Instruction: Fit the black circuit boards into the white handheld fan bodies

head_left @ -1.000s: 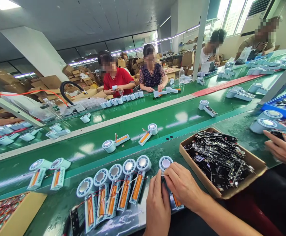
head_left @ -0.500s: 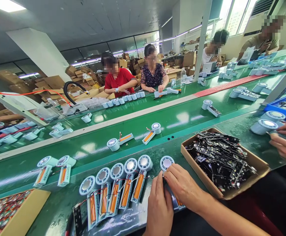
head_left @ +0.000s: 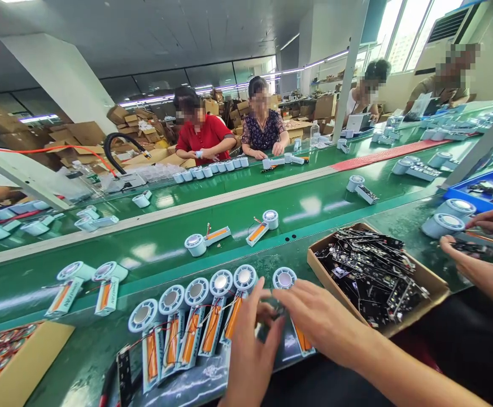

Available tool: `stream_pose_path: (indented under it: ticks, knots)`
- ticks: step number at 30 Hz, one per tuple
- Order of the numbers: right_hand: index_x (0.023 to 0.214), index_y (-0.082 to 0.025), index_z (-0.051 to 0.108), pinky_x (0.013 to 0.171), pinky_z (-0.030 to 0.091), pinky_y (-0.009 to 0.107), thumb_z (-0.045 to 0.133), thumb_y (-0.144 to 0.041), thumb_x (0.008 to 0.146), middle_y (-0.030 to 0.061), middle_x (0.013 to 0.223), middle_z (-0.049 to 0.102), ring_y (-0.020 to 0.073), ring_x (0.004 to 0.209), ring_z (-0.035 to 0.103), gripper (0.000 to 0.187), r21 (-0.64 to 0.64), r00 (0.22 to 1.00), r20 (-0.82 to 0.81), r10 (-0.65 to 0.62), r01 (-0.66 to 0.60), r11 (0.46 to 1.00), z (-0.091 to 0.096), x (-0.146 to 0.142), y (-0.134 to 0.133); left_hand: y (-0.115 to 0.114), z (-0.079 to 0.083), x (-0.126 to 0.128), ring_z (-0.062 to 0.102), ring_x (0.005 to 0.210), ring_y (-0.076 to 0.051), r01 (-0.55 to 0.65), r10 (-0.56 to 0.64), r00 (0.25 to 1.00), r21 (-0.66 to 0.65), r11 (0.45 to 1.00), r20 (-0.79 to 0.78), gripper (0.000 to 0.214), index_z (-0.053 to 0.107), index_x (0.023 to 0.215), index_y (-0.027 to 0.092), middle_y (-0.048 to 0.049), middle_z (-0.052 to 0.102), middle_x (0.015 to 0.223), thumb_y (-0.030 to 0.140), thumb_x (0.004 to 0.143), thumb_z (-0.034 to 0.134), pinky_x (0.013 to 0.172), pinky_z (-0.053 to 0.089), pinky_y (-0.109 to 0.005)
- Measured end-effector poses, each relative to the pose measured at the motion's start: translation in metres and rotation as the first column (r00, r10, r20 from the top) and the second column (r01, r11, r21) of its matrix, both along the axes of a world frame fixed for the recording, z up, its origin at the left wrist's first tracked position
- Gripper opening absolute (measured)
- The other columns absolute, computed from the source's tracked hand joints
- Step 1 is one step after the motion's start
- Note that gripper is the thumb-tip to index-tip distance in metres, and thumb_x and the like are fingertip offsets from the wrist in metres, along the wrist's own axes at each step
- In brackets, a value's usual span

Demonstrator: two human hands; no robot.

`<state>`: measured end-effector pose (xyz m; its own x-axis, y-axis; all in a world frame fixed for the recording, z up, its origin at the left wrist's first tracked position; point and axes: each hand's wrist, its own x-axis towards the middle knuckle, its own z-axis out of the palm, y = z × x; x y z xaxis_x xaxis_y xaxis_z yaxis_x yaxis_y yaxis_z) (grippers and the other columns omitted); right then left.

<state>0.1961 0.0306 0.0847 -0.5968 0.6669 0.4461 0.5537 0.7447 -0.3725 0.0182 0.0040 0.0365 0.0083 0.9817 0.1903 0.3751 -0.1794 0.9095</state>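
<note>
At far left, a cardboard box point(head_left: 38, 364) of small wired parts is noted, too fine to be identified. Beside it, two handheld-fan units point(head_left: 86, 274) are laid at the conveyor edge; a slight knock could tip them onto the belt. Next, a loose black circuit board point(head_left: 124, 377) is found propped near the bench front, where it could be swept off by a sleeve.

Five fan units point(head_left: 192, 330) are set in a close row, with thin leads draped across their orange cells; should one unit be lifted carelessly, a neighbour's lead could be snagged and a joint torn. The left hand point(head_left: 248, 345) is held over the row's right end, its thumb and index finger spread; whether anything is gripped cannot be told.

The unit nearest both hands, a light-blue fan unit point(head_left: 284, 278), lies partly beneath the right hand point(head_left: 314, 305), whose fingers are pressed together; any pinched item is hidden. Leads there could be overstrained if pulled blind.

At right, boards are heaped in an open carton point(head_left: 436, 289); entangled edges could be scratched when one is drawn out.
</note>
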Motion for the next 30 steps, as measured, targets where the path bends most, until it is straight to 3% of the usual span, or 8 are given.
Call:
stream_pose_path:
  ticks: [3, 10, 14, 16, 19, 23, 27, 30]
  knots:
    - [0.140, -0.021, 0.044, 0.071, 0.053, 0.031, 0.046, -0.007, 0.092, 0.0062, 0.099, 0.070, 0.0199, 0.081, 0.066, 0.050, -0.120, 0.961, -0.137, -0.239, 0.224, 0.967, -0.006, 0.012, 0.014, 0.029, -0.007, 0.003, 0.064, 0.073, -0.012, 0.168, -0.166, 0.986, -0.080, 0.983, 0.035, 0.071, 0.044, 0.148, 0.034, -0.0117, 0.037, 0.158, 0.030, 0.084, 0.074, 0.075, 0.060, -0.034]
    - [0.089, -0.024, 0.051, 0.053, 0.046, 0.024, 0.068, -0.015, 0.081, -0.0083, 0.068, 0.063, 0.0118, 0.048, 0.059, 0.020, -0.500, 0.892, -0.152, -0.425, 0.301, 0.812, -0.001, 0.037, 0.023, 0.043, -0.016, 0.009, 0.061, 0.070, -0.012, 0.209, -0.210, 0.978, -0.048, 0.977, -0.019, 0.052, 0.052, 0.142, 0.032, -0.0102, 0.040, 0.156, 0.026, 0.091, 0.064, 0.072, 0.057, -0.035]
    - [0.078, -0.023, 0.053, 0.056, 0.042, 0.027, 0.082, -0.025, 0.079, -0.0042, 0.071, 0.064, 0.0158, 0.061, 0.061, 0.029, -0.248, 0.942, 0.073, -0.326, 0.334, 0.909, -0.002, 0.045, 0.026, 0.040, -0.018, 0.011, 0.061, 0.073, -0.013, 0.173, -0.173, 0.985, -0.045, 0.984, 0.003, 0.052, 0.053, 0.139, 0.030, -0.0100, 0.042, 0.155, 0.022, 0.089, 0.064, 0.075, 0.056, -0.035]
    - [0.078, -0.022, 0.056, 0.062, 0.043, 0.031, 0.080, -0.024, 0.083, -0.0007, 0.075, 0.065, 0.0195, 0.070, 0.061, 0.024, -0.005, 0.946, 0.266, -0.184, 0.192, 0.981, 0.001, 0.047, 0.027, 0.040, -0.019, 0.012, 0.062, 0.082, -0.015, 0.163, -0.162, 0.986, -0.049, 0.985, 0.029, 0.052, 0.052, 0.138, 0.029, -0.0095, 0.043, 0.154, 0.020, 0.088, 0.064, 0.075, 0.055, -0.033]
    - [0.092, -0.020, 0.062, 0.068, 0.044, 0.035, 0.069, -0.016, 0.089, 0.0030, 0.076, 0.063, 0.0237, 0.076, 0.060, 0.009, 0.192, 0.857, 0.515, -0.030, -0.081, 0.978, 0.010, 0.047, 0.025, 0.040, -0.021, 0.014, 0.062, 0.086, -0.016, 0.145, -0.141, 0.988, -0.059, 0.988, 0.063, 0.054, 0.050, 0.140, 0.028, -0.0092, 0.044, 0.152, 0.018, 0.088, 0.062, 0.074, 0.055, -0.031]
    - [0.119, -0.022, 0.060, 0.059, 0.042, 0.031, 0.059, -0.010, 0.092, 0.0040, 0.090, 0.060, 0.0196, 0.070, 0.060, 0.030, 0.118, 0.803, 0.596, 0.024, -0.117, 0.986, 0.022, 0.046, 0.016, 0.039, -0.021, 0.015, 0.058, 0.069, -0.011, 0.144, -0.125, 0.982, -0.126, 0.982, 0.142, 0.067, 0.040, 0.149, 0.032, -0.0087, 0.043, 0.153, 0.019, 0.087, 0.062, 0.070, 0.056, -0.031]
    - [0.135, -0.025, 0.051, 0.057, 0.046, 0.028, 0.049, -0.009, 0.097, 0.0050, 0.105, 0.058, 0.0161, 0.067, 0.062, 0.042, -0.036, 0.853, 0.522, 0.021, -0.002, 0.999, 0.015, 0.044, 0.004, 0.040, -0.018, 0.017, 0.057, 0.064, -0.009, 0.187, -0.126, 0.957, -0.220, 0.957, 0.262, 0.065, 0.046, 0.144, 0.033, -0.0076, 0.041, 0.153, 0.018, 0.083, 0.063, 0.058, 0.055, -0.028]
    - [0.134, -0.017, 0.052, 0.065, 0.053, 0.030, 0.044, -0.014, 0.101, 0.0079, 0.106, 0.059, 0.0172, 0.072, 0.066, 0.034, -0.158, 0.930, 0.349, -0.114, 0.179, 0.971, -0.005, 0.037, -0.007, 0.042, -0.016, 0.021, 0.055, 0.052, -0.010, 0.211, -0.109, 0.936, -0.286, 0.935, 0.335, 0.066, 0.043, 0.145, 0.031, -0.0056, 0.065, 0.113, 0.019, 0.082, 0.061, 0.045, 0.052, -0.026]
